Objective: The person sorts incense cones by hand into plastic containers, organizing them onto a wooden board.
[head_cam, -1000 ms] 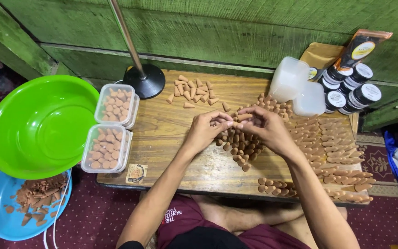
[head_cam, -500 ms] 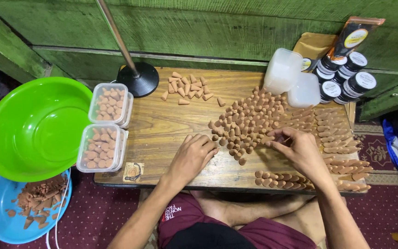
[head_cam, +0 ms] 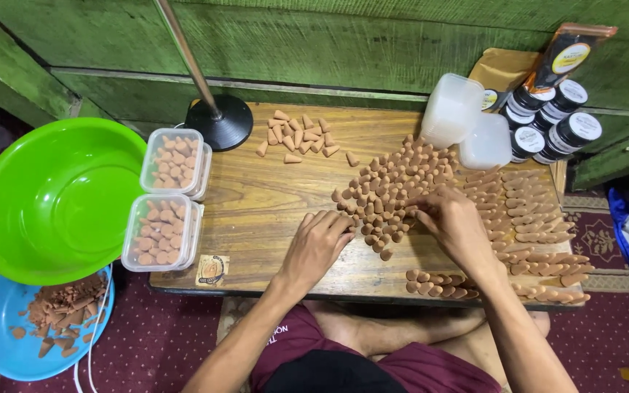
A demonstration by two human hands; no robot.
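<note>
Bowls first, at the far left of the frame: a glossy green plastic basin (head_cam: 56, 200) sits above a blue dish (head_cam: 9, 346) holding broken brown crumbs and fragments. Just right of them, two clear lidded tubs (head_cam: 163, 200) are packed with small clay-coloured cones, standing on the worn, grainy wooden table (head_cam: 263, 196). A black round stand base (head_cam: 220, 122) with a slanted pole rests at the table's upper edge, and a loose scatter of cones lies beside it.

Centre frame now: the left hand (head_cam: 318, 244) lies flat, fingers spread and empty, its fingertips touching the edge of the big heap of cones (head_cam: 394, 193). The right hand (head_cam: 456, 225) comes in from the other side, fingers curled into the heap; whether it pinches a cone I cannot tell. The hands are apart, flanking the pile. A light touch looks wise here, since these matte, chalky cones would likely chip.

Further right, rows of cones (head_cam: 529, 218) lie in neat lines, with empty frosted tubs (head_cam: 453, 109) and black-lidded jars (head_cam: 555, 120) in the upper right.
</note>
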